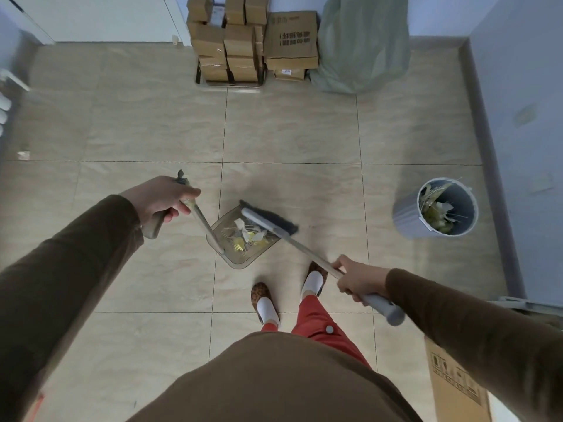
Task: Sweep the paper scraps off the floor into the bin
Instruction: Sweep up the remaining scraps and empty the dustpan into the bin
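I had the left hand (164,197) curled round the upper end of the dustpan handle (203,222); the right hand (355,277) gripped the broom handle (307,249) near its grey end; neither hand was free. The dustpan (243,239) sat on the tiled floor (289,132) just ahead of my feet; the paper scraps (248,234), white and yellow bits, lay inside it; the broom head (269,219) rested across its open mouth. The bin (438,208) stood well off to my right by the wall, already part full of scraps.

My read: gathering mostly done; the step was the last push in, then the carry to the bin. To do it well I judged short strokes toward the pan's back wall; front lip pressed flat on the tile so nothing slid under; pan tilted back before lifting; broom head held over the mouth while walking; tip low over the bin, since light paper flutters. One pale speck far left (23,155) possibly a stray scrap; too small to tell.
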Action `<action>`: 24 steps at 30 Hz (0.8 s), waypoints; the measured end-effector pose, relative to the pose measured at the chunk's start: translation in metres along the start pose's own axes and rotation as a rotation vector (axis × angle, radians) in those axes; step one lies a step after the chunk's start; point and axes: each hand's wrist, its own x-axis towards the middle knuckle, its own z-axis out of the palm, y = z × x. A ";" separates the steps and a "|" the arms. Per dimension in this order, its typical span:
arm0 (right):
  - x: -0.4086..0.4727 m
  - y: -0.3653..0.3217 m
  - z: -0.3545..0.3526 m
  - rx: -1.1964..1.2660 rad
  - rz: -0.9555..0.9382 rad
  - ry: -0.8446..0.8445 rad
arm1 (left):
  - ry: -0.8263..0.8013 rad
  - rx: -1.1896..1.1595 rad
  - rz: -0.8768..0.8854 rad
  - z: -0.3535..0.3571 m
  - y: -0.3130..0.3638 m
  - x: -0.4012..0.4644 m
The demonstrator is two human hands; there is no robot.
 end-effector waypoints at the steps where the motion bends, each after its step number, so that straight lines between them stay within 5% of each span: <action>1: -0.014 0.007 -0.004 0.042 0.003 -0.021 | -0.012 -0.008 -0.005 -0.001 -0.004 0.000; 7: -0.080 0.027 -0.008 0.057 -0.015 0.037 | -0.106 -0.102 -0.052 -0.006 -0.025 -0.002; 12: -0.053 0.002 0.004 -0.063 -0.049 0.198 | -0.127 -0.142 -0.079 -0.003 -0.040 -0.005; 18: -0.017 -0.012 0.048 -0.090 -0.040 0.066 | -0.057 -0.140 -0.066 0.008 -0.060 -0.012; 24: -0.069 0.063 0.047 -0.106 -0.038 0.063 | 0.044 -0.218 0.021 0.028 -0.099 -0.044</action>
